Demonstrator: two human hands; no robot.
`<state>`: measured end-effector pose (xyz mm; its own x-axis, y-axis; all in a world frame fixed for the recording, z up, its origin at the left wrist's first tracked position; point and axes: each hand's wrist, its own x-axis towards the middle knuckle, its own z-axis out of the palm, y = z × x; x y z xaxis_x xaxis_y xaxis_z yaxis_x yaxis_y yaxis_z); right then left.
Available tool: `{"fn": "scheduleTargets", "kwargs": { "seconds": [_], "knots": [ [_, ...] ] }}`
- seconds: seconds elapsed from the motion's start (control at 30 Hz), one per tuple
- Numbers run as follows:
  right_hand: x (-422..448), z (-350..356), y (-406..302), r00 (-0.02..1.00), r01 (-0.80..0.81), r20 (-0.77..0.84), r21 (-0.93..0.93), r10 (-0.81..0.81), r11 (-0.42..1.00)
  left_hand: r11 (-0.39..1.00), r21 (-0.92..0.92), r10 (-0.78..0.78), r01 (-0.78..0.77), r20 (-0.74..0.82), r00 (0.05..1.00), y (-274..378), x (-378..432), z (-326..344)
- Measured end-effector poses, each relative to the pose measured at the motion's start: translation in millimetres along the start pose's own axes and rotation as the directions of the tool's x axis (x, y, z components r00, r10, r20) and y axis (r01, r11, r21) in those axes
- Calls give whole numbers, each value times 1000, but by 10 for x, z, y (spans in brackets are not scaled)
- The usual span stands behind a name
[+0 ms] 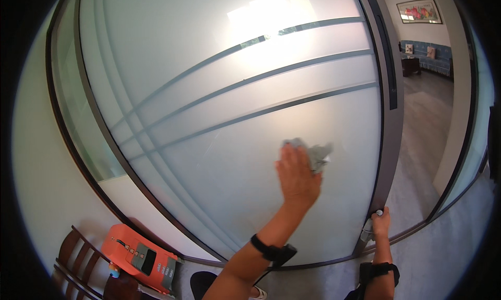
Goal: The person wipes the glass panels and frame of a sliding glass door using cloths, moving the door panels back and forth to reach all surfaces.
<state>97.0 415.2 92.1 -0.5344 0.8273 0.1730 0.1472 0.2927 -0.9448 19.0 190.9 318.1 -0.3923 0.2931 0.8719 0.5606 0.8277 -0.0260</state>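
My left hand (299, 178) presses a crumpled grey cloth (319, 157) flat against the frosted glass panel (250, 190) of a sliding door. The fingers lie over the cloth, and part of it sticks out to the right; hand and cloth are slightly blurred. Low at the door's brown frame (385, 159), my right hand (381, 223) is closed around a small bottle (367, 230) with a white top (379, 212). Whether this hand also touches the frame, I cannot tell. A long dark recessed handle (385, 61) runs up the frame above it.
At lower left stand an orange and grey plastic machine (139, 257) and a dark wooden chair (80, 257) beside the wall. A dark floor track (407, 233) crosses the doorway. Beyond the opening are a blue-covered sofa (440, 53), a low dark table (411, 66) and a framed flower picture (419, 11).
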Motion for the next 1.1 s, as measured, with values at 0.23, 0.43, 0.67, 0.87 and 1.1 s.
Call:
{"fn": "scheduleTargets", "kwargs": {
  "seconds": [0.23, 0.43, 0.67, 0.87, 1.1],
  "knots": [
    [-53, -80, -110, 993, 75, 86, 90, -83, 993, 907, -138, 400, -398, -14, 916, 935, -52, 488],
    [76, -127, 136, 971, 189, 138, 64, -196, 980, 844, 100, 532, -527, -34, 846, 615, -107, 404],
    [154, -92, 362, 969, 181, 161, 55, -188, 982, 899, 141, 373, -414, 247, 894, -962, -653, -2],
    [64, -41, 216, 972, 217, 88, 4, -216, 976, 916, 364, 104, -168, 190, 976, -2356, -1182, -458],
    [165, 23, 418, 983, 181, 55, -81, -176, 980, 923, 241, -265, 300, -168, 950, -3503, -1775, -789]
  ]
}}
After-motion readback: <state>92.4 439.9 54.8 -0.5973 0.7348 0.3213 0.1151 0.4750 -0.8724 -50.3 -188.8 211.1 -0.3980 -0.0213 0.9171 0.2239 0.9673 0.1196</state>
